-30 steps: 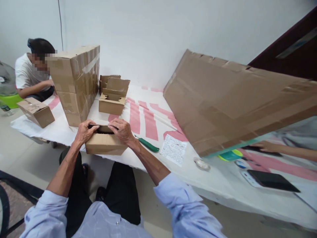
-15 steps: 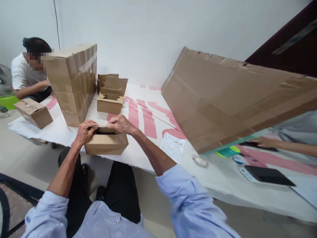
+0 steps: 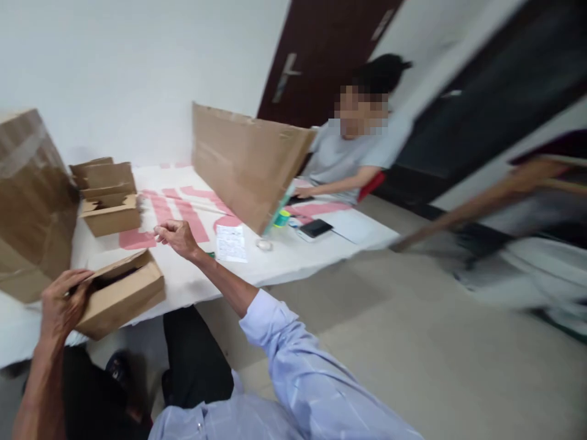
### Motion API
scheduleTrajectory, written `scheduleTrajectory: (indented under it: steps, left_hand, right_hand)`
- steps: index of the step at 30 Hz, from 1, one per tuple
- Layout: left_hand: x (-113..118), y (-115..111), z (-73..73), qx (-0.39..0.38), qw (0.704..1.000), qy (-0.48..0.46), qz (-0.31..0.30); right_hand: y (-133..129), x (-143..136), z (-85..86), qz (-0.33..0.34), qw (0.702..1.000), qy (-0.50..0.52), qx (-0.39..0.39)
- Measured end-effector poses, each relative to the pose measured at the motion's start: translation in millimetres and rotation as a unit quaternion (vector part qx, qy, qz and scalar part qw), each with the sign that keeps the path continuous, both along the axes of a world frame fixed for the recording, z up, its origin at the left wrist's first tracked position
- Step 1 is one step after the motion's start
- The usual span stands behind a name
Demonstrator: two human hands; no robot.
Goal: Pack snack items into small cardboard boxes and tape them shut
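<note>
A small brown cardboard box [image 3: 126, 299] sits at the table's near edge, turned at a slant, with a dark opening along its top. My left hand [image 3: 66, 299] grips its left end, fingers bent over the rim. Apart from the box, my right hand [image 3: 177, 238] hovers above the white and pink tablecloth, its fingers curled and the tips drawn together. Whether anything is between those fingertips is too small to make out. Behind, a second cardboard box [image 3: 112, 214] stands with its flaps raised.
A tall taped carton [image 3: 34, 208] stands at left. A large cardboard panel [image 3: 247, 162] leans across the table, with a co-worker [image 3: 353, 153] beyond it. A printed sheet [image 3: 231, 244], a tape roll [image 3: 264, 245], a green tub [image 3: 281, 218] and a phone [image 3: 316, 228] lie to the right.
My view has swung to the right. My right hand has let go of the box's top edge and moved away from it; my left hand stays on the box, which is now more slanted.
</note>
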State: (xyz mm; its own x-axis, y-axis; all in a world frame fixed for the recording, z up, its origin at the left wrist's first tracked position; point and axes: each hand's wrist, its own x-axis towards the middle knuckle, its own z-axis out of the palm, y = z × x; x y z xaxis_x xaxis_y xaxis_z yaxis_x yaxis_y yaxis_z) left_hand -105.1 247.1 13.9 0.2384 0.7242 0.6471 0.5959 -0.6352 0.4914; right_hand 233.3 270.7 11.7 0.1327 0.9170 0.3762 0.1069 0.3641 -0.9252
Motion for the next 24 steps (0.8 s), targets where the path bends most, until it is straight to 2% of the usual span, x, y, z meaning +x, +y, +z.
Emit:
scheduleTrajectory:
  steps: [3,4,5,6,9,12,16,21,24]
  left_hand:
    - [-3,12,-3.6,0.026,1.000,0.008,-0.002]
    - [-3,14,-4.7,0.029,0.999,0.012,0.002]
    - [-3,14,-5.5,0.030,0.999,0.018,0.007]
    - [-4,14,-6.0,0.030,0.999,0.022,0.014]
    - [-5,14,-5.4,0.025,0.999,0.030,0.029]
    - [-6,14,-3.1,0.009,0.998,0.040,0.037]
    - [-5,12,-1.0,-0.005,0.997,0.046,0.055]
    - [-4,10,-0.2,-0.045,0.998,0.029,0.043]
    - [-3,8,1.8,-0.048,0.997,0.034,0.058]
  right_hand:
    - [-24,69,-32.4,-0.162,0.981,-0.105,-0.006]
    - [-34,95,-41.6,-0.226,0.959,-0.168,-0.018]
    - [-44,123,-49.2,-0.291,0.925,-0.240,-0.036]
    - [-55,150,-55.2,-0.327,0.907,-0.262,-0.049]
    - [-83,225,-66.7,-0.391,0.866,-0.303,-0.079]
    - [-104,275,-77.1,-0.424,0.827,-0.351,-0.113]
    - [-115,302,-100.0,-0.418,0.793,-0.415,-0.158]
    - [-117,304,-132.2,-0.381,0.771,-0.474,-0.188]
    - [-120,302,-144.0,-0.372,0.763,-0.493,-0.191]
